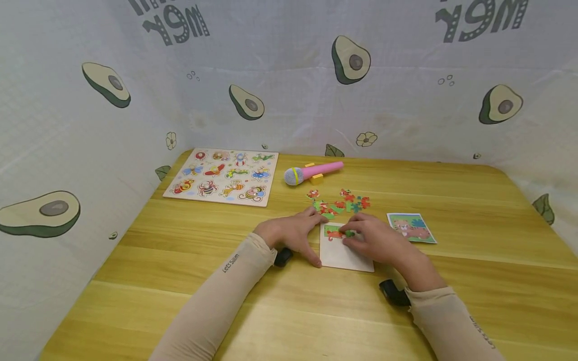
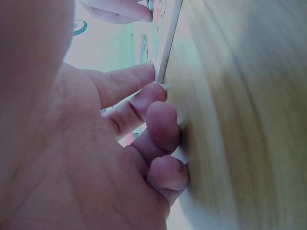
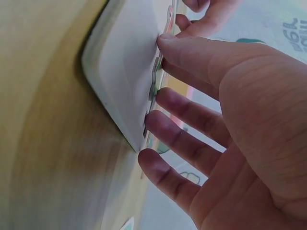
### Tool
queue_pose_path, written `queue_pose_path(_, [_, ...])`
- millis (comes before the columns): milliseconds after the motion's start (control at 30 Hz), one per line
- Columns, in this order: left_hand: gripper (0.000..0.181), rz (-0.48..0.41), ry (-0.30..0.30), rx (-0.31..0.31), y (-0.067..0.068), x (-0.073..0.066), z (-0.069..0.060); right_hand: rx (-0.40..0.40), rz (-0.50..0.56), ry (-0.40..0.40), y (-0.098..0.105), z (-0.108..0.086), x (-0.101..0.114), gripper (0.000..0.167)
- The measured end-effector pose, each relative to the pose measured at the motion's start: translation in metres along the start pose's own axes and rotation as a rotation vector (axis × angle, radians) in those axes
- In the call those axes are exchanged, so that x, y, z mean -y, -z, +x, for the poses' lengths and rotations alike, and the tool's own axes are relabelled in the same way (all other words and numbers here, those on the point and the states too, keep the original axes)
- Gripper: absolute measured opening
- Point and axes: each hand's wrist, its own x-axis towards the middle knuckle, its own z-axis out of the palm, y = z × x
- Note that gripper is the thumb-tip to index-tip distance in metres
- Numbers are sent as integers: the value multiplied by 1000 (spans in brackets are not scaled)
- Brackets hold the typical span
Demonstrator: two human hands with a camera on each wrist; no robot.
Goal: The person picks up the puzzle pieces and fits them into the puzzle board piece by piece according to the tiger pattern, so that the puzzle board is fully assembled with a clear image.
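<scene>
1 white board is lying on the counter between the 2 hands, with a few puzzle pieces resting along its far left part. The left hand is spreading wide, its thumb touching the board's near left corner and its fingers reaching toward the far left one. The right hand is keeping its fingers extended, tips touching the pieces from the right, thumb and forefinger standing slightly apart. The pictures are not showing whether every edge is sitting flat, so pressing down on a badly aligned tab could be bending it or popping its neighbour up. Pushing too hard leftward could be buckling the row, and with the left hand only bracing that side, the board could be swivelling. Loose pieces are lying just beyond the far edge, so a careless left fingertip could be scattering them. The picture card is lying right beside the right hand, risking a nudge.
</scene>
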Motion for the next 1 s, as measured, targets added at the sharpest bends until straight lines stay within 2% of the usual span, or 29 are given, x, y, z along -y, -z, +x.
queue_pose_path(200, [106,-4,-4,-2,0,0,-1,-7,17,-6,1,-2,0,25])
queue_pose_path(400, [105,-1,-3,-2,0,-1,-2,13,30,-54,4,-4,-1,30])
queue_pose_path(500, [105,5,-1,-2,0,-1,-2,30,32,-74,6,-5,-3,39])
queue_pose_path(767, [105,3,-2,-7,-1,0,-2,88,48,-93,9,-8,-11,78])
queue_pose_path(1000, [105,6,-6,-6,-1,0,-2,114,45,-61,12,-9,-11,87])
